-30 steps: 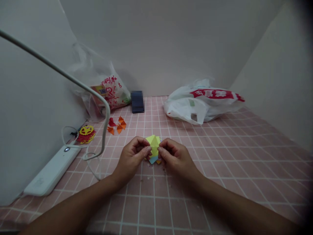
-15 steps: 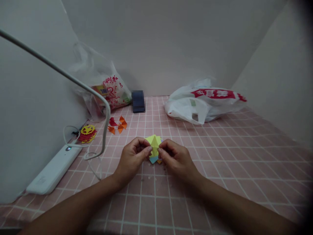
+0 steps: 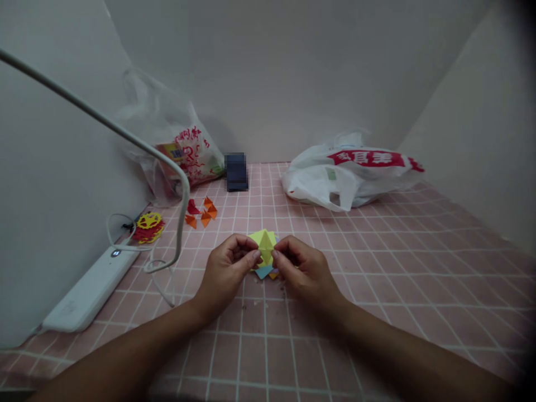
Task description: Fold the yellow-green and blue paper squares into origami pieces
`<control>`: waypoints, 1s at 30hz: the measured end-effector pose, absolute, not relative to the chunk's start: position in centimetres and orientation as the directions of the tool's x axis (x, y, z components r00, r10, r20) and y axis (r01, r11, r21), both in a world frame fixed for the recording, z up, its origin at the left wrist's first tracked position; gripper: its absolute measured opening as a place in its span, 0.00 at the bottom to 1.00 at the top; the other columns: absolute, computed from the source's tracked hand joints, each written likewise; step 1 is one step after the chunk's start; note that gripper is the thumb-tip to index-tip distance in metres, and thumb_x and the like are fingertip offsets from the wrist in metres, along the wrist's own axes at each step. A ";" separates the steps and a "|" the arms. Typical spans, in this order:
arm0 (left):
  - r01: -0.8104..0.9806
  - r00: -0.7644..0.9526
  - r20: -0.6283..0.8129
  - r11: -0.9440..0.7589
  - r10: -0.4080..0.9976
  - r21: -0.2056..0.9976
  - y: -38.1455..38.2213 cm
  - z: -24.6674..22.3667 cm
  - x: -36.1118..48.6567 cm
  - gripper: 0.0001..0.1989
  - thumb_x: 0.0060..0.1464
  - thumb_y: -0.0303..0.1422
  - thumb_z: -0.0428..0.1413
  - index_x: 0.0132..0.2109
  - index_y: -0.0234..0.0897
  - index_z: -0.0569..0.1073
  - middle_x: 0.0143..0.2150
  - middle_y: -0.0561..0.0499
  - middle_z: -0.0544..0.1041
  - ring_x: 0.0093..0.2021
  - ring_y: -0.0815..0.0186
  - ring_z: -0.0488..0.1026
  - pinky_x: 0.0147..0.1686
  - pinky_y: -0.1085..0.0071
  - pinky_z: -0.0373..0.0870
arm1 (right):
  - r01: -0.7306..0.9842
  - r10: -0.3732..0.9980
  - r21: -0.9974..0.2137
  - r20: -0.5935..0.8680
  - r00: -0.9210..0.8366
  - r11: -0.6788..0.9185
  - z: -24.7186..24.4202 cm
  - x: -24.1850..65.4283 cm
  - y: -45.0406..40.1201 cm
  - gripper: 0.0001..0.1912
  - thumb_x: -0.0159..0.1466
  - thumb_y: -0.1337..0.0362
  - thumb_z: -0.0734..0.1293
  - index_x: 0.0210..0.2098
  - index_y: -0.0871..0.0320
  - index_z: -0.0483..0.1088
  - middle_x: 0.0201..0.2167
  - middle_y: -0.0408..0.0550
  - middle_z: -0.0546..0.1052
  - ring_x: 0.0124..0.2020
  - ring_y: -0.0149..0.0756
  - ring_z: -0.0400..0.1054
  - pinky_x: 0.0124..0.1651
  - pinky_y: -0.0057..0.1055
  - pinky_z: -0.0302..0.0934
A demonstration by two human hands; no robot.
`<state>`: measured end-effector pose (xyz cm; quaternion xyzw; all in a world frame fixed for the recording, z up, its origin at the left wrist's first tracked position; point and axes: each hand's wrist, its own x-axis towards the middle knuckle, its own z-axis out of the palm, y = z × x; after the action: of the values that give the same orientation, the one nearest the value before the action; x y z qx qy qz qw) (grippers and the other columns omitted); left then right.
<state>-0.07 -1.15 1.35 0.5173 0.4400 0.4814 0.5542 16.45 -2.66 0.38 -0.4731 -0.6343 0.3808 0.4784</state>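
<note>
Between my two hands is a folded piece of yellow paper, with creases and a pointed top. My left hand pinches its left edge between thumb and fingers. On the other side, my right hand pinches the right edge in the same way. Beneath it lie more coloured paper sheets, of which a blue corner and an orange corner peek out toward me. My fingers hide parts of the yellow paper and of the sheets below.
Several small orange and red folded papers lie left of centre. Further left are yellow and red gear-shaped pieces, a white power strip and a curved grey cable. Two plastic bags and a dark blue pixelated object stand at the back.
Both hands stay almost in place, still pinching the yellow paper. The paper has shifted very slightly to the right between the fingers.
</note>
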 end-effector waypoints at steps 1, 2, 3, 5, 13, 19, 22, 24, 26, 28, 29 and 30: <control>-0.083 0.150 0.019 -0.006 0.988 0.996 -1.2 1.4 -0.1 0.08 0.48 0.30 0.63 0.35 0.34 0.72 0.29 0.55 0.75 0.29 0.72 0.74 0.31 0.76 0.74 | 0.214 0.967 -0.944 0.238 -0.093 0.253 0.4 16.5 -2.7 0.07 0.64 0.66 0.64 0.29 0.58 0.68 0.23 0.41 0.71 0.24 0.30 0.65 0.27 0.27 0.58; -0.089 0.150 0.030 -0.017 0.988 0.996 -1.3 1.4 -0.1 0.08 0.49 0.30 0.63 0.35 0.34 0.72 0.29 0.55 0.75 0.29 0.72 0.74 0.31 0.76 0.74 | 0.186 0.969 -0.952 0.228 -0.091 0.241 0.5 16.5 -2.7 0.07 0.64 0.66 0.64 0.29 0.58 0.68 0.23 0.41 0.71 0.23 0.29 0.65 0.27 0.26 0.59; -0.093 0.149 0.045 -0.031 0.988 0.995 -1.4 1.4 -0.1 0.08 0.49 0.30 0.63 0.36 0.34 0.73 0.29 0.55 0.75 0.29 0.72 0.74 0.31 0.76 0.74 | 0.154 0.972 -0.961 0.218 -0.090 0.229 0.6 16.5 -2.7 0.07 0.64 0.65 0.64 0.29 0.58 0.68 0.23 0.40 0.71 0.22 0.29 0.65 0.26 0.26 0.59; -0.084 0.145 0.078 -0.066 0.986 0.994 -1.6 1.5 -0.1 0.06 0.51 0.30 0.62 0.36 0.34 0.73 0.30 0.54 0.76 0.31 0.71 0.75 0.32 0.76 0.74 | 0.069 0.978 -0.979 0.188 -0.091 0.194 0.7 16.4 -2.6 0.07 0.64 0.63 0.64 0.29 0.58 0.68 0.23 0.40 0.70 0.21 0.27 0.64 0.25 0.25 0.59; 0.037 0.127 0.165 -0.171 0.978 0.985 -1.7 1.6 -0.4 0.04 0.53 0.30 0.61 0.37 0.35 0.76 0.33 0.51 0.76 0.34 0.69 0.74 0.35 0.74 0.73 | -0.126 0.988 -0.986 0.120 -0.099 0.108 1.1 16.0 -2.7 0.09 0.63 0.60 0.66 0.31 0.59 0.68 0.25 0.41 0.74 0.20 0.25 0.66 0.24 0.24 0.63; -0.032 0.132 0.135 -0.132 0.982 0.991 -1.7 1.4 -0.3 0.06 0.53 0.30 0.61 0.39 0.35 0.75 0.33 0.51 0.77 0.34 0.68 0.75 0.34 0.74 0.74 | -0.107 0.987 -0.987 0.132 -0.088 0.122 0.9 16.1 -2.7 0.08 0.64 0.61 0.65 0.32 0.59 0.68 0.26 0.42 0.74 0.21 0.25 0.67 0.26 0.24 0.64; -0.025 0.137 0.147 -0.145 0.980 0.989 -1.7 1.5 -0.2 0.05 0.53 0.30 0.61 0.38 0.35 0.75 0.33 0.51 0.76 0.34 0.68 0.75 0.34 0.74 0.74 | -0.107 0.987 -0.987 0.134 -0.093 0.124 0.8 16.1 -2.8 0.08 0.64 0.61 0.65 0.32 0.58 0.68 0.26 0.42 0.75 0.21 0.25 0.67 0.26 0.25 0.64; -0.003 0.139 0.168 -0.169 0.976 0.986 -1.7 1.5 -0.2 0.05 0.53 0.30 0.61 0.38 0.34 0.75 0.34 0.51 0.76 0.34 0.68 0.74 0.35 0.73 0.74 | -0.099 0.987 -0.987 0.132 -0.096 0.123 0.9 16.1 -2.8 0.08 0.64 0.61 0.65 0.32 0.58 0.68 0.26 0.42 0.75 0.21 0.26 0.67 0.26 0.25 0.64; 0.023 0.145 0.190 -0.195 0.971 0.980 -1.8 1.6 -0.2 0.04 0.54 0.30 0.61 0.38 0.34 0.76 0.34 0.50 0.76 0.35 0.68 0.74 0.36 0.73 0.74 | -0.085 0.986 -0.988 0.135 -0.096 0.127 0.9 16.1 -2.8 0.08 0.64 0.60 0.65 0.32 0.58 0.68 0.26 0.42 0.75 0.21 0.27 0.67 0.26 0.26 0.64; 0.042 0.152 0.210 -0.218 0.966 0.975 -1.8 1.7 -0.3 0.04 0.54 0.30 0.60 0.38 0.34 0.76 0.35 0.50 0.75 0.35 0.67 0.75 0.37 0.72 0.74 | -0.065 0.984 -0.987 0.150 -0.097 0.144 0.9 16.1 -2.8 0.08 0.64 0.60 0.65 0.32 0.58 0.68 0.26 0.42 0.74 0.21 0.27 0.67 0.27 0.27 0.64; 0.048 0.156 0.215 -0.225 0.964 0.973 -1.8 1.7 -0.3 0.04 0.54 0.30 0.60 0.38 0.35 0.76 0.35 0.49 0.75 0.36 0.66 0.75 0.37 0.71 0.74 | -0.053 0.982 -0.986 0.160 -0.097 0.156 0.9 16.1 -2.8 0.08 0.65 0.61 0.64 0.32 0.58 0.68 0.26 0.42 0.74 0.21 0.27 0.67 0.27 0.27 0.64; 0.051 0.159 0.217 -0.227 0.963 0.972 -1.8 1.7 -0.3 0.04 0.54 0.31 0.60 0.38 0.35 0.76 0.35 0.49 0.75 0.36 0.66 0.75 0.37 0.71 0.74 | -0.036 0.980 -0.985 0.172 -0.097 0.169 0.9 16.1 -2.8 0.07 0.65 0.61 0.64 0.32 0.58 0.68 0.26 0.42 0.74 0.21 0.28 0.67 0.27 0.27 0.64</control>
<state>-0.33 -1.80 1.69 0.6066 0.4178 0.4957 0.4602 16.11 -2.85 0.91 -0.4227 -0.5583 0.4865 0.5224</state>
